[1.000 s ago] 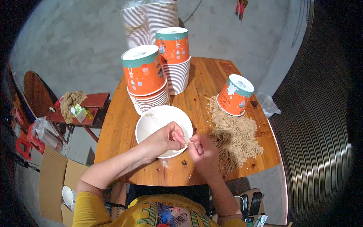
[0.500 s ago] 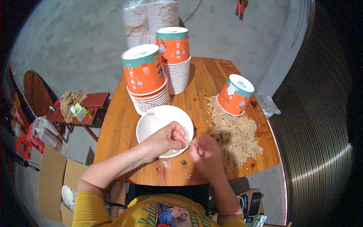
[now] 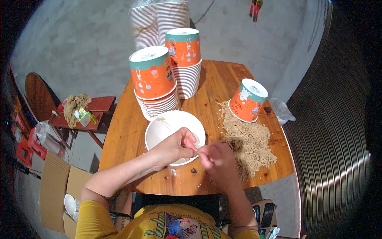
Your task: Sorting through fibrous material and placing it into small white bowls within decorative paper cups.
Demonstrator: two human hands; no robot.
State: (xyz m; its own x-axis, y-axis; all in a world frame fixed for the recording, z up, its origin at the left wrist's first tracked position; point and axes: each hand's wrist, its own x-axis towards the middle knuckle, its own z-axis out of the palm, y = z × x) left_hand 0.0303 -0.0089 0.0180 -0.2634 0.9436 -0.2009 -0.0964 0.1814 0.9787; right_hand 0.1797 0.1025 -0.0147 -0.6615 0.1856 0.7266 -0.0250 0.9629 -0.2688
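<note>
Over the near rim of a white paper bowl (image 3: 169, 127), my two hands meet fingertip to fingertip. My left hand (image 3: 177, 146) pinches a short bit of tan string, thumb against forefinger. My right hand (image 3: 217, 159) is closed on the same string from the other side; most of it is hidden by the fingers. A few loose tan strands lie inside the bowl at its far left. To the right of my right hand a tangled heap of tan string (image 3: 250, 149) spreads on the wooden table (image 3: 215, 91).
An upturned orange and green paper tub (image 3: 248, 99) stands on the heap's far end. Two stacks of upturned tubs, one topped by an orange tub (image 3: 151, 75), rise behind the bowl. A red bench (image 3: 99, 105) stands left, and an open cardboard box (image 3: 55, 187) lower left.
The right fingers have turned slightly and come closer to the left fingertips, covering more of the string. My left hand holds its pinch almost unmoved.
</note>
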